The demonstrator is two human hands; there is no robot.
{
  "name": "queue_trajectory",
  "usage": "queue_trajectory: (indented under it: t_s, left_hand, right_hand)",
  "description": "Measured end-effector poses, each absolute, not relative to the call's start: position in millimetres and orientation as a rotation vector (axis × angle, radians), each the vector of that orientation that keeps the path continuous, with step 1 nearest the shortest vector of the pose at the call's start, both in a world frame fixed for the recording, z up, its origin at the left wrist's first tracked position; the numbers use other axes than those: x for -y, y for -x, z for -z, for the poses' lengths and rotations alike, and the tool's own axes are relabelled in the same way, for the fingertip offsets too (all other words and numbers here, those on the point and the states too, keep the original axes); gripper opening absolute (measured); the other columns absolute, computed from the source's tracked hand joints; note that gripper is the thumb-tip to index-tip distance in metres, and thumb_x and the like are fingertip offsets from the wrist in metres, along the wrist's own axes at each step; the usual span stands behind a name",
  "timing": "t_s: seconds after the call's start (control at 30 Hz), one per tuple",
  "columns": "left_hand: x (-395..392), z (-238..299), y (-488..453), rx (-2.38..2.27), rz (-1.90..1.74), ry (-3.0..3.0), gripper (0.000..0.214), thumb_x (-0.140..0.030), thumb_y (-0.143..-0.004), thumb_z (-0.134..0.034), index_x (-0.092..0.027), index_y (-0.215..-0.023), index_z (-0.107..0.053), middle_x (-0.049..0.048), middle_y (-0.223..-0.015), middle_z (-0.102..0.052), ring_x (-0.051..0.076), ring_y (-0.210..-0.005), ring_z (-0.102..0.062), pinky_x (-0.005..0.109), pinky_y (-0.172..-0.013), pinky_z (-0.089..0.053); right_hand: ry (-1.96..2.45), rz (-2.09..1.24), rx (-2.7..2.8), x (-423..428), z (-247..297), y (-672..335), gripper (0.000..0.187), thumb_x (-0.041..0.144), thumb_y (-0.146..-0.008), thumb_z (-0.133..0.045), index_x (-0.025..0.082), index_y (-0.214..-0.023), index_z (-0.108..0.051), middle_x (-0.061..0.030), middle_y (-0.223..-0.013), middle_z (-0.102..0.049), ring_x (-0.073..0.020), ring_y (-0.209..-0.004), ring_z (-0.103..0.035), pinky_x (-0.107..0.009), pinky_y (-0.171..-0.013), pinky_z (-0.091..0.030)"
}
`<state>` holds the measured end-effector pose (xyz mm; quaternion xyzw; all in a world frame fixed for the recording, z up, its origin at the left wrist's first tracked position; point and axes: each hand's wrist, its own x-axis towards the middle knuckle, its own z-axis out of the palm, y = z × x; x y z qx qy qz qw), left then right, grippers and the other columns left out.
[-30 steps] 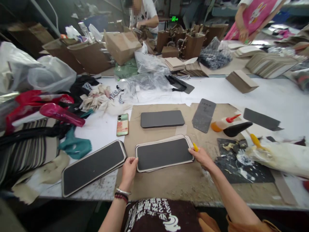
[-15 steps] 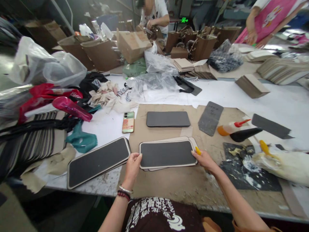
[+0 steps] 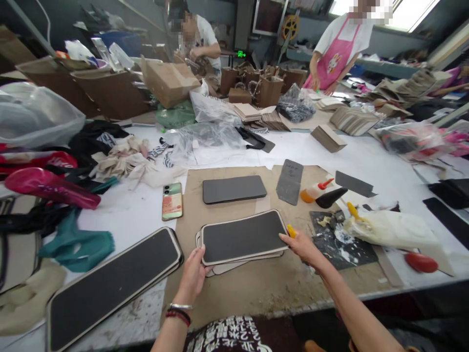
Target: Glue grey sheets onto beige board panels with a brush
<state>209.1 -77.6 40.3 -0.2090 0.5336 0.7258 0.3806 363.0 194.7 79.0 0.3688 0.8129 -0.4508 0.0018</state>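
Bare brown board [image 3: 256, 283] runs along the surface's near edge; a phone [image 3: 172, 201] and glue bottle [image 3: 314, 189] crowd the middle.

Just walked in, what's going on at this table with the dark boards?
A person at a cluttered workbench holds the top panel, dark with a pale rim, by its two ends: left hand at the left end, right hand at the right, a small yellow thing poking out of it. The panel sits askew on a small stack of similar pieces. A second stack lies to the left; a glue bottle and a smeared mat to the right.
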Motion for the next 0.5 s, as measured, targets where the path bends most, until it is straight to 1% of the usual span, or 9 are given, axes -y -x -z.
queue_trajectory:
  t_s: [0.13, 0.23, 0.3, 0.4, 0.5]
  left_hand:
    - [74.3, -44.3, -209.1, -1.364, -1.826, 0.506, 0.014, -0.029, -0.08, -0.056, -0.015, -0.085, -0.055, 0.0084, -0.083, -0.067, 0.015, -0.07, -0.065, 0.029, -0.066, -0.053]
    - [71.8, -46.3, -208.3, -1.373, -1.797, 0.545, 0.021, -0.034, -0.081, -0.056, -0.014, -0.086, -0.054, 0.0118, -0.085, -0.066, 0.016, -0.07, -0.065, 0.029, -0.066, -0.053]
    - [70.3, -47.3, -207.8, -1.398, -1.776, 0.593, 0.024, -0.036, -0.082, -0.055, -0.013, -0.088, -0.053, 0.0144, -0.09, -0.065, 0.017, -0.072, -0.066, 0.031, -0.069, -0.053]
    - [69.1, -48.0, -208.2, -1.435, -1.751, 0.599, 0.027, -0.039, -0.083, -0.052, -0.013, -0.09, -0.052, 0.0167, -0.097, -0.062, 0.018, -0.076, -0.066, 0.033, -0.072, -0.053]
    - [69.2, -46.2, -209.3, -1.457, -1.746, 0.575, 0.032, -0.043, -0.082, -0.053, -0.012, -0.09, -0.053, 0.0165, -0.097, -0.061, 0.018, -0.076, -0.065, 0.033, -0.073, -0.052]
  right_hand:
    - [-1.121, 1.057, -2.817, -189.6, -133.2, -362.8, 0.034, 0.051, -0.073, -0.049, 0.019, -0.062, -0.054, -0.0013, -0.059, -0.059, -0.0169, -0.057, -0.053, -0.026, -0.055, -0.041]
    - [-1.009, 0.822, -2.99, -179.2, -181.9, -358.4, 0.033, 0.05, -0.077, -0.049, 0.02, -0.066, -0.058, -0.001, -0.062, -0.062, -0.017, -0.059, -0.057, -0.024, -0.057, -0.043]
    - [-0.92, 0.687, -3.071, -170.2, -211.1, -353.1, 0.031, 0.049, -0.078, -0.05, 0.021, -0.069, -0.061, -0.0008, -0.064, -0.063, -0.0172, -0.06, -0.059, -0.024, -0.055, -0.043]
    - [-0.79, 0.599, -3.181, -158.2, -243.4, -344.1, 0.031, 0.05, -0.077, -0.051, 0.023, -0.075, -0.065, -0.0016, -0.069, -0.066, -0.0183, -0.063, -0.062, -0.025, -0.056, -0.045]
    - [-0.789, 0.7, -3.187, -155.8, -264.8, -339.7, 0.03, 0.053, -0.07, -0.059, 0.025, -0.078, -0.067, -0.0021, -0.071, -0.066, -0.0188, -0.064, -0.061, -0.027, -0.059, -0.046]
